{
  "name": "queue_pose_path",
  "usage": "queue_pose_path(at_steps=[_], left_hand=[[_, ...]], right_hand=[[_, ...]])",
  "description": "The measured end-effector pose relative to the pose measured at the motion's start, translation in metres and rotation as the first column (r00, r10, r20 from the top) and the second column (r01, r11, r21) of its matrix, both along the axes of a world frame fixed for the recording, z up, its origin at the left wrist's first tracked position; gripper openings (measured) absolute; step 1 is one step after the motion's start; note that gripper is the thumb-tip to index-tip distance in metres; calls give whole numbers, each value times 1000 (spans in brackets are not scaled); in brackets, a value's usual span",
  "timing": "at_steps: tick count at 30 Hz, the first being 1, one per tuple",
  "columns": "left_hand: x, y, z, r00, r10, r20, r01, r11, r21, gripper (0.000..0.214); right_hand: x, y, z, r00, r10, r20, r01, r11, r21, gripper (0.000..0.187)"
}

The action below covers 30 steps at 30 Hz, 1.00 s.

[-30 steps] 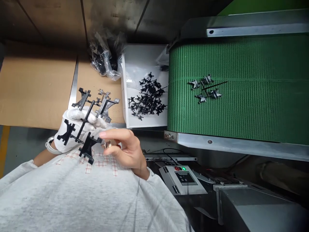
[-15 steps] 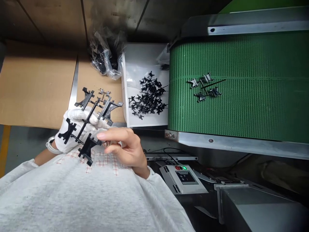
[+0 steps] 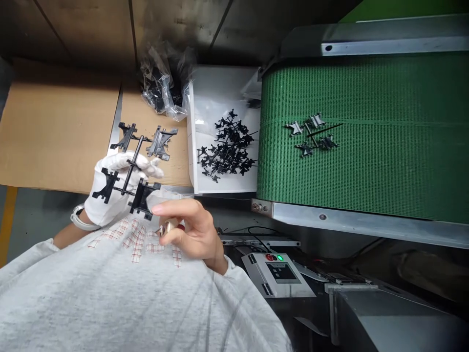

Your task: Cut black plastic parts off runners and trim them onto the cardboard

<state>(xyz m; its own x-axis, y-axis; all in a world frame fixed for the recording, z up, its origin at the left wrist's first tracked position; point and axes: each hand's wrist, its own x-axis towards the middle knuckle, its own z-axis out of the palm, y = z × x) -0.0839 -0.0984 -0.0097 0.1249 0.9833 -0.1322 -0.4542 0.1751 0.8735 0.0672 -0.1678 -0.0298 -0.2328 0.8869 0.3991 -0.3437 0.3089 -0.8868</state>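
Gloved left hand (image 3: 102, 203) grips the sprue (image 3: 136, 150) by its central runner, the best hold: it looks light, stiff and brittle at the thin branches. Right hand (image 3: 190, 230), just beside it, is half-curled; I cannot tell its grip.

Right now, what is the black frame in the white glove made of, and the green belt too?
The black frame in the gloved left hand looks like moulded plastic: matte, with thin rods joining matching pieces. The green belt seems to be ribbed rubber or woven fabric with a dull finish; I can't tell which.
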Motion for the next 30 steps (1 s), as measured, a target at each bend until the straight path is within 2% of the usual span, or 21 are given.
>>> queue_pose_path(at_steps=[3,6,14,17,21,23,26,28,30], left_hand=[[0,0,-1,999,-6,-35,9,996,93,22],[1,-1,0,998,-32,-44,37,993,116,17],[1,-3,0,993,-41,-113,52,994,95,37],[-2,-4,-2,989,-66,-132,82,990,117,26],[-1,-3,-1,993,-97,-63,103,990,94,12],[1,-2,-1,997,-46,-59,52,993,104,6],[6,-3,-2,993,75,-89,-67,993,92,13],[6,-5,-3,978,138,-157,-120,986,114,10],[4,-6,-4,954,183,-238,-136,970,204,10]], right_hand=[[-3,0,1,1000,25,2,-25,999,-22,36],[-4,2,1,1000,11,3,-11,999,-49,32],[-1,5,0,999,7,36,-2,990,-140,32],[-2,8,2,1000,-24,4,24,987,-157,24],[-1,11,4,996,-69,-56,57,979,-194,19],[1,11,3,993,-69,-98,45,972,-231,20],[4,9,-2,988,-86,-129,40,946,-321,31],[5,9,-5,982,-152,-114,98,918,-385,37],[7,10,-7,973,-224,-56,179,884,-433,32]])
